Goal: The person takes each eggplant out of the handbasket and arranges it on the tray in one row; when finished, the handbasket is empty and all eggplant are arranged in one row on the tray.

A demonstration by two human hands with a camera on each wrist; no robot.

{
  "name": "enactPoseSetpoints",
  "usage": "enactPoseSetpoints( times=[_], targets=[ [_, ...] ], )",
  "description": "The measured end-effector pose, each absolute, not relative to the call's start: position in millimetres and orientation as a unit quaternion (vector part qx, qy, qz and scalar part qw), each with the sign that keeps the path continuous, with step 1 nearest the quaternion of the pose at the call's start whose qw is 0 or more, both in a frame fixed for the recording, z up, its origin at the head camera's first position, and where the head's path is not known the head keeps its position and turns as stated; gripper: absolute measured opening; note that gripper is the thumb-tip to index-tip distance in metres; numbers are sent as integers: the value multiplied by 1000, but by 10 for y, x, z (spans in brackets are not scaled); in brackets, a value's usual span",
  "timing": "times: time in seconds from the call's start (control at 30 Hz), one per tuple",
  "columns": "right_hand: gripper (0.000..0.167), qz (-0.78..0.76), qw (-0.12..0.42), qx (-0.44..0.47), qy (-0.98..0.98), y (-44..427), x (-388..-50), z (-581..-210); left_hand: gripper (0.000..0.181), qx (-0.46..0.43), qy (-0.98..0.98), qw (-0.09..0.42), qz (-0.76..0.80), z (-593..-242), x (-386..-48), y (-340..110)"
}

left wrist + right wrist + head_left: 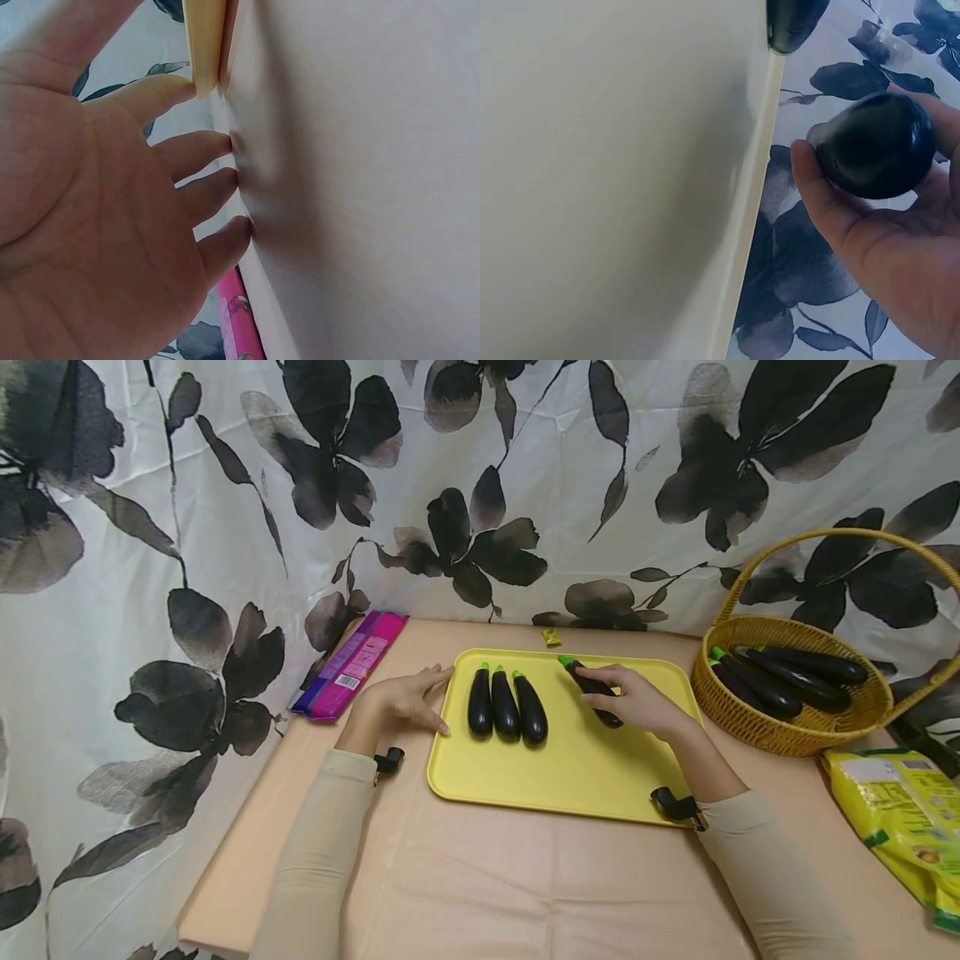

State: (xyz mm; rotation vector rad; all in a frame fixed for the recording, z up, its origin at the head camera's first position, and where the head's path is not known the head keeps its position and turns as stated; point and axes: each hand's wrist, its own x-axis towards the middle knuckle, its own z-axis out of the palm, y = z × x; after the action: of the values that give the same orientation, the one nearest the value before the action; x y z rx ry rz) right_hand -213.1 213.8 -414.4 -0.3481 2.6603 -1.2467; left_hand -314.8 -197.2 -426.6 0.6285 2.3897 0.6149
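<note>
- My right hand (628, 693) is grasping an eggplant (591, 687) — thumb and fingers around its dark body, the green stem end pointing far and left.
- That eggplant is over the right half of the yellow tray (570, 768), lifted clear of its surface.
- My left hand (405, 697) grips nothing; its fingers are spread and loose at the tray's left edge, one tip touching the rim, others resting on the bench (465, 877).
- On the left half of the tray lie three eggplants (506, 708) side by side, stem ends to the far side.
- To the right of the tray stands a wicker basket (783, 739) with a tall handle — more eggplants (802, 681) inside.
- Nearer, right of the basket's foot, is a yellow bag (911, 835).
- Beyond my left hand lies a pink and purple packet (352, 668).
- A small yellow wrapper (551, 637) sits just past the tray's far edge.
- Behind everything hangs floral fabric (570, 527).
</note>
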Motion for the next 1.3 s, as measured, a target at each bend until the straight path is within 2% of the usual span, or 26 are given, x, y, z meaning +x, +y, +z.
enactPoseSetpoints(
  times=[0.33,0.5,0.83,1.07,1.3],
  targets=[
    [71,-392,154,-127,898,1965,-2209,-4174,131,238,894,294,240,-4283,-3162,-1984],
    [74,-375,153,-141,903,1918,-2264,-4182,130,238,891,296,248,-4274,-3161,-1984],
    [69,-365,138,-166,906,1921,-2285,-4240,130,232,894,297,241,-4254,-3164,-1971],
    [77,-341,160,-190,906,1947,-2270,-4267,130,233,894,297,242,-4267,-3162,-1972],
    [80,-352,158,-193,902,1944,-2280,-4282,131,235,894,295,243,-4274,-3175,-1978]
  ],
)
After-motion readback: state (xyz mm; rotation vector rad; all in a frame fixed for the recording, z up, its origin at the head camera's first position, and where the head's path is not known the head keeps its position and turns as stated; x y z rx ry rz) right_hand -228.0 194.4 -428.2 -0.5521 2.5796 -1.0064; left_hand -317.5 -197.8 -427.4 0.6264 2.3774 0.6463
